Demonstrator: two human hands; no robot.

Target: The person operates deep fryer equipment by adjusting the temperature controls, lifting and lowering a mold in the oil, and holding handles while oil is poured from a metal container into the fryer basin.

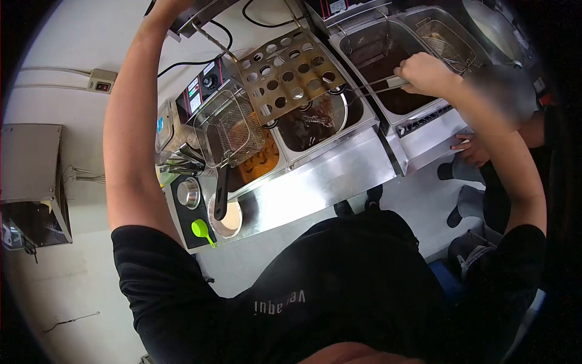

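Note:
At the top edge, my left hand (172,5) is mostly cut off beside a metal housing, its fingers hidden. My right hand (422,74) is closed round the metal handle (388,84) of a tool over the fryers. The handle reaches left toward a round metal rim in the dark oil (297,134), where brown food (321,112) shows. A perforated metal plate (291,73), full of round holes, is tilted above that vat. Left of it, an empty-looking wire basket (233,130) with a black handle rests over a vat of orange-brown oil (260,159).
Right of the plate are another fryer vat (388,51) and a wire basket (439,39). A steel bowl (188,193), green scoop (200,228) and tub of pale liquid (229,223) stand at lower left. Another person's hand (471,149) is at the right.

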